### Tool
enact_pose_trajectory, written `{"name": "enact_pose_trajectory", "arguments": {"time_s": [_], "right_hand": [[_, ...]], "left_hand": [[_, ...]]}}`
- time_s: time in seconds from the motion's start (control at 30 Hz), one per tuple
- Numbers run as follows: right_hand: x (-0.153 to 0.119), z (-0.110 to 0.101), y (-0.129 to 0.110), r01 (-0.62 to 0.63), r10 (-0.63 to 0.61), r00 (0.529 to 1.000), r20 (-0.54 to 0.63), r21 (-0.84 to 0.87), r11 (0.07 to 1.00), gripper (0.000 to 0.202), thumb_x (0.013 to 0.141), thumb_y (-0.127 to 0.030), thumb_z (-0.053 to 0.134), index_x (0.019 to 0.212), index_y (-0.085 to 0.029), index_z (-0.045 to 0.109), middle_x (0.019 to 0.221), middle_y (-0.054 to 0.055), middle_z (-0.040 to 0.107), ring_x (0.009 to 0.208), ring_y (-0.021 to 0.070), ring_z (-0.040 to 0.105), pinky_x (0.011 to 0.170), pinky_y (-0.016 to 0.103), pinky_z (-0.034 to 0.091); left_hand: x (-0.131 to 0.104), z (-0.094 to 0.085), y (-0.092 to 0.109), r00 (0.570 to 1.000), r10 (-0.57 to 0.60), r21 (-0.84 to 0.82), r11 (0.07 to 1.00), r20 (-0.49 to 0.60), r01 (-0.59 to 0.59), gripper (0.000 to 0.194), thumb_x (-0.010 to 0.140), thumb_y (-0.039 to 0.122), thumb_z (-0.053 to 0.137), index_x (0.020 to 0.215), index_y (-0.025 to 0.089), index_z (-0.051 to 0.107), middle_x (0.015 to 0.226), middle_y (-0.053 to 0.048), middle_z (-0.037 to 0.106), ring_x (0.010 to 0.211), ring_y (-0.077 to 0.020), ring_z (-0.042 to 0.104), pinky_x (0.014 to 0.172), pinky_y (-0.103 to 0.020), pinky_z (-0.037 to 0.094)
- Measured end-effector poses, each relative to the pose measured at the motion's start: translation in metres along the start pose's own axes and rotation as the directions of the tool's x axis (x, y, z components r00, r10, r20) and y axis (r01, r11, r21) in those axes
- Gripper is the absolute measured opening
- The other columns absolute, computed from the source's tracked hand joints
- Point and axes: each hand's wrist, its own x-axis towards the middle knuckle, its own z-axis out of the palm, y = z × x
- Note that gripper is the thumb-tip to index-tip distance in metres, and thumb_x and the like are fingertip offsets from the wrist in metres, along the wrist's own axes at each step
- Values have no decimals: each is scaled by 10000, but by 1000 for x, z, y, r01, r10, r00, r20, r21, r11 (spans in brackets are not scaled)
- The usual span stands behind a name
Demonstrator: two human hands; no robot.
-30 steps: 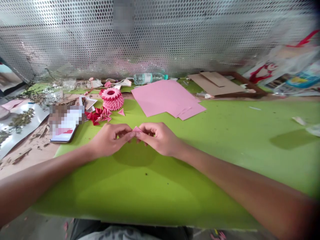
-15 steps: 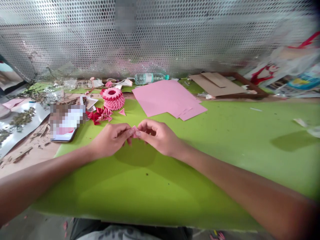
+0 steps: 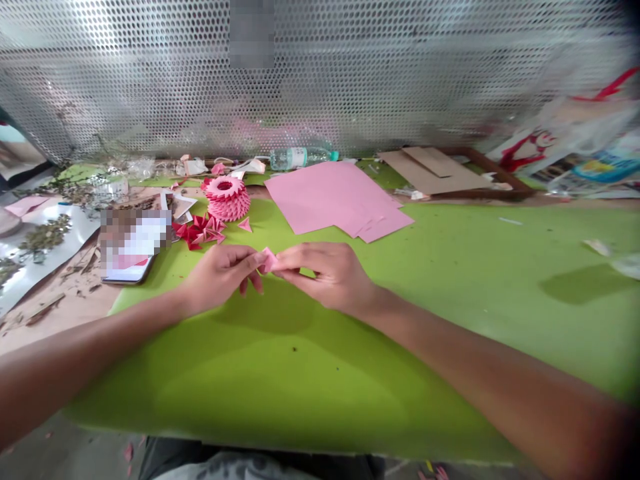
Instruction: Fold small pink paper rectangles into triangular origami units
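Note:
Between my two hands, above the green tabletop [image 3: 225, 380], is a small folded piece of pink paper [image 3: 269, 260]. My left hand [image 3: 220, 273] pinches its left side between thumb and forefinger. From the other side, the fingertips of my right hand [image 3: 330, 273] are closed on its right edge. Beyond my left hand stands a ring-shaped stack of folded pink paper pieces [image 3: 229, 200]. Red and pink folded pieces [image 3: 197, 231] lie in a heap in front of it, and a single pink paper triangle [image 3: 245, 225] lies to its right.
Pink paper sheets [image 3: 335, 197] lie past my hands, with a plastic bottle [image 3: 300, 157] on its side behind them. A phone [image 3: 135, 250] rests at left near dried plant bits [image 3: 47, 237]. Cardboard [image 3: 435, 170] and plastic bags [image 3: 575, 147] sit at the back right, before a perforated metal panel [image 3: 350, 73].
My right hand's fingers have straightened and flattened at the paper's right edge. More of the pink piece now shows between my hands. My left hand has barely moved.

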Motion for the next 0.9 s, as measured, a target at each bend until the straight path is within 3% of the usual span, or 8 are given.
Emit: {"name": "enact_pose_trajectory", "arguments": {"time_s": [0.17, 0.4, 0.67, 0.8, 0.9], "right_hand": [[-1, 2, -2, -10, 7, 998, -69, -51, 999, 130, 937, -309, 648, 964, -256, 762, 937, 27, 799, 769, 180, 738, 673, 307, 571], [1, 5, -9, -200, 201, 969, -143, 24, 980, 164, 932, -324, 645, 935, -211, 764, 865, 39, 790, 594, 141, 659, 522, 271, 496], [2, 2, -3, -44, 42, 998, -56, -34, 998, 131, 927, -334, 652, 960, -250, 746, 953, 30, 791, 734, 176, 719, 643, 312, 560], [2, 3, -1, -36, 32, 995, -95, -43, 998, 129, 931, -334, 655, 923, -251, 753, 915, 35, 793, 789, 189, 728, 721, 334, 569], [2, 4, -3, -95, 95, 988, -124, 3, 995, 115, 909, -336, 684, 908, -249, 759, 916, 41, 790, 760, 189, 713, 678, 333, 556]], "left_hand": [[2, 0, -2, 999, 49, -26, 998, 6, -48, 413, 969, 491, 526, 846, 125, 670, 696, -42, 710, 508, -93, 595, 486, -185, 464], [3, 1, 2, 996, 84, 0, 996, -34, -84, 416, 970, 496, 522, 840, 127, 664, 713, -46, 708, 511, -90, 588, 488, -185, 481], [3, -2, 2, 999, 34, -63, 997, 9, -33, 428, 949, 518, 535, 846, 128, 677, 699, -46, 715, 525, -100, 588, 507, -198, 481], [3, -3, 2, 999, 30, -30, 999, 26, -29, 439, 955, 525, 517, 885, 124, 680, 694, -47, 713, 507, -98, 565, 500, -200, 460], [4, -3, 0, 998, 58, 6, 998, 29, -58, 410, 966, 499, 510, 894, 131, 677, 688, -36, 705, 504, -95, 563, 500, -194, 448]]}}
